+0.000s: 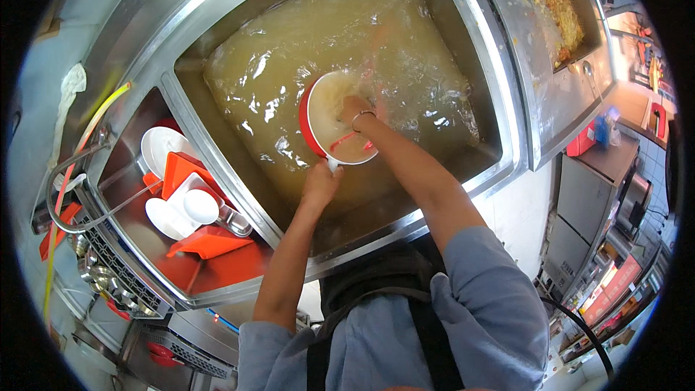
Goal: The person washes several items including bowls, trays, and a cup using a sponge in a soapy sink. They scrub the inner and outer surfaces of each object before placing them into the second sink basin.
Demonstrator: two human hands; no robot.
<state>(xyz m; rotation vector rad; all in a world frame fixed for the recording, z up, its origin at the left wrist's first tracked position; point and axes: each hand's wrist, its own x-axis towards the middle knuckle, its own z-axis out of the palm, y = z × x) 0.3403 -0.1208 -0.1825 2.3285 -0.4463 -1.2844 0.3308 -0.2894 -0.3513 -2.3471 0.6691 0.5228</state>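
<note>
My left hand [320,183] grips the short white handle [333,164] of a round pot or bowl, red outside with a white rim [305,122]. The vessel sits tilted in murky yellowish water [326,27] that fills a large stainless steel sink basin [244,144]. Cloudy water lies inside the vessel too, with red streaks near its lower right side. My right hand [355,109] reaches into it, a thin bracelet on the wrist. The fingers are under the water, so whatever they touch or hold is hidden.
A smaller basin on the left holds white dishes [168,144], orange-red trays [212,243] and a metal container [234,222]. A bent metal spout [51,195] stands beside it. At upper right, food scraps [562,16] fill a recess in a steel counter [532,65].
</note>
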